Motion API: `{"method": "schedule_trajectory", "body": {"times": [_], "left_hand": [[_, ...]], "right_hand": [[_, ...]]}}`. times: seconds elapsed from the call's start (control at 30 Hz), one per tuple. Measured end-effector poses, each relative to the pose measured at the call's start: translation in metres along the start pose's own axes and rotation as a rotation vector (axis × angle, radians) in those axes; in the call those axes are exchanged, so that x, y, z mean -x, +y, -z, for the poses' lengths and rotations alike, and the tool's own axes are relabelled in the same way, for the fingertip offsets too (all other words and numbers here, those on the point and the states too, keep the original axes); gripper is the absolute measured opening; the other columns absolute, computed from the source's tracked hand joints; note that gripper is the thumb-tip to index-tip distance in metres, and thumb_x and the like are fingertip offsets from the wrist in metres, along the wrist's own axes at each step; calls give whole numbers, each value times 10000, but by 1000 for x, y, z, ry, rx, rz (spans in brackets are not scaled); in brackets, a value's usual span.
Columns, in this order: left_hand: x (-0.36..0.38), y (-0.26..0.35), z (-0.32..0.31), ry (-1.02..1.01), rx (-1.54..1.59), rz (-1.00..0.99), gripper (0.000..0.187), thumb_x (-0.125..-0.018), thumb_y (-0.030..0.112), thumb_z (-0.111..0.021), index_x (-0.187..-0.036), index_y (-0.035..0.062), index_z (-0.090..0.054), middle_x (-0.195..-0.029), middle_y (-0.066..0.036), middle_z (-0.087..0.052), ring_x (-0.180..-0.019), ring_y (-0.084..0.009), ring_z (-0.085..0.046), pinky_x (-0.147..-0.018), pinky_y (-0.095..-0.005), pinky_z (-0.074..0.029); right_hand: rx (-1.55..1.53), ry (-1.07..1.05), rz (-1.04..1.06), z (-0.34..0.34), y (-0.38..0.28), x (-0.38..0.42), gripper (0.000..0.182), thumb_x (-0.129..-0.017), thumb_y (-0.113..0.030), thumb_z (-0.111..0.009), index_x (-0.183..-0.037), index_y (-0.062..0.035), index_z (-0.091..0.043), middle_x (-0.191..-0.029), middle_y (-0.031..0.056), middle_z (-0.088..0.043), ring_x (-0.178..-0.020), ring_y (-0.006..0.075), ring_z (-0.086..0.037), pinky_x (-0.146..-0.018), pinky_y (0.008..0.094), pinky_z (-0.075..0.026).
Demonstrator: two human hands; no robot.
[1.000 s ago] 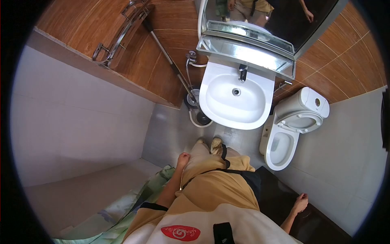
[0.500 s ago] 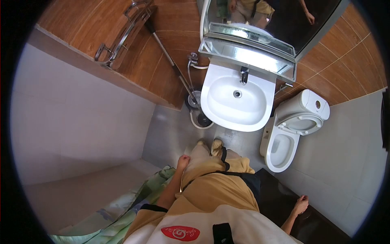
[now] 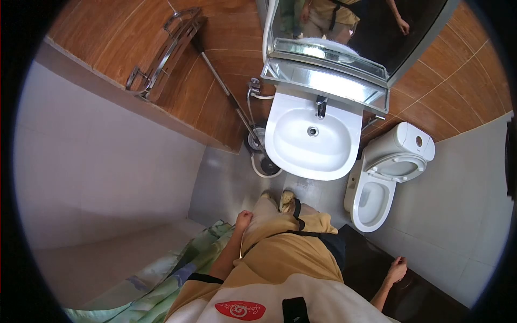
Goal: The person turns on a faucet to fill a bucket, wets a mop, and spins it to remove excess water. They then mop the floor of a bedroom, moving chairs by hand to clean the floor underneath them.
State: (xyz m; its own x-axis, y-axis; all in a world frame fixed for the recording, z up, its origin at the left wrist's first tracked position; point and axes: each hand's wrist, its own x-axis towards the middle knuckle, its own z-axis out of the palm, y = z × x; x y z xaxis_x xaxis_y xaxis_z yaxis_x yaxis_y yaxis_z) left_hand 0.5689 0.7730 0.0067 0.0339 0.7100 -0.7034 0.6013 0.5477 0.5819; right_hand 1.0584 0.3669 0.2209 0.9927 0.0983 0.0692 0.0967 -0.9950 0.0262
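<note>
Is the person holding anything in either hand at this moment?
No: the left hand hangs loosely curled beside the leg and the right hand is out to the side, and neither grips any object.

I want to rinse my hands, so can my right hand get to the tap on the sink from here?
Probably yes: nothing stands between the right hand and the tap, though the hand hangs at the side, so it means leaning over the sink.

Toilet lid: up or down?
Up. The toilet lid leans back against the tank, the seat ring is raised too, and the open bowl shows below.
</note>
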Motion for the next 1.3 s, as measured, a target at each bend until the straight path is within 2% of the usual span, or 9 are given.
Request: {"method": "schedule_trajectory", "body": {"times": [0.4,0.5,0.6,0.7,0.8,0.87,1.0,1.17,1.3], "left_hand": [[-8,14,8,-12,-28,-63,97,-820,128,-585,-808,32,-591,-718,-24,-595,-645,-121,-519,-633,-266,-434],[-39,34,21,-204,259,62,51,-793,77,-596,-818,40,-570,-725,-41,-601,-653,-131,-539,-644,-267,-449],[-102,56,39,-56,52,-414,57,-771,72,-605,-811,53,-568,-678,-62,-596,-630,-169,-569,-596,-343,-459],[-115,179,67,177,-278,-637,80,-769,100,-630,-806,63,-569,-651,-86,-584,-617,-215,-578,-591,-353,-458],[-155,283,89,237,-456,-828,101,-776,136,-636,-813,63,-577,-716,-109,-588,-703,-287,-587,-638,-396,-460],[-157,349,98,348,-573,-937,138,-781,174,-642,-842,62,-590,-786,-111,-585,-809,-301,-578,-691,-432,-455],[-203,428,102,333,-676,-977,230,-777,173,-643,-989,93,-596,-1000,-117,-565,-980,-317,-529,-806,-446,-463],[-251,455,89,505,-991,-872,510,-795,230,-641,-1283,197,-499,-1394,-98,-346,-1243,-324,-351,-940,-556,-371],[-258,459,91,455,-987,-841,539,-810,272,-632,-1320,215,-469,-1436,-102,-293,-1274,-331,-318,-964,-563,-345]], "right_hand": [[-4,49,18,2,-1,2,271,-869,-294,-570,-883,-37,-653,-756,179,-656,-698,360,-637,-608,460,-476],[-13,65,16,3,-4,3,265,-865,-285,-573,-882,-31,-647,-750,179,-654,-696,362,-637,-611,456,-477],[-16,42,-6,9,-7,6,244,-863,-256,-571,-863,-20,-631,-746,175,-652,-704,373,-631,-618,459,-477],[-18,-32,-3,10,1,4,222,-857,-218,-570,-839,0,-606,-741,179,-627,-692,375,-605,-630,463,-466],[-173,-141,86,25,-7,12,187,-856,-170,-556,-849,15,-582,-801,179,-590,-769,362,-569,-700,453,-446],[-250,130,228,55,-41,36,154,-860,-136,-539,-870,14,-571,-862,168,-555,-832,346,-526,-765,435,-419],[-393,62,225,80,-66,107,120,-862,-94,-517,-885,11,-572,-879,163,-545,-850,329,-521,-788,401,-414],[-589,-176,-149,38,-22,250,94,-860,-74,-553,-834,15,-571,-788,80,-572,-744,161,-562,-676,293,-462],[-649,-394,-460,18,-13,365,57,-821,-34,-575,-791,-8,-617,-691,52,-613,-668,133,-580,-632,285,-476]]}}
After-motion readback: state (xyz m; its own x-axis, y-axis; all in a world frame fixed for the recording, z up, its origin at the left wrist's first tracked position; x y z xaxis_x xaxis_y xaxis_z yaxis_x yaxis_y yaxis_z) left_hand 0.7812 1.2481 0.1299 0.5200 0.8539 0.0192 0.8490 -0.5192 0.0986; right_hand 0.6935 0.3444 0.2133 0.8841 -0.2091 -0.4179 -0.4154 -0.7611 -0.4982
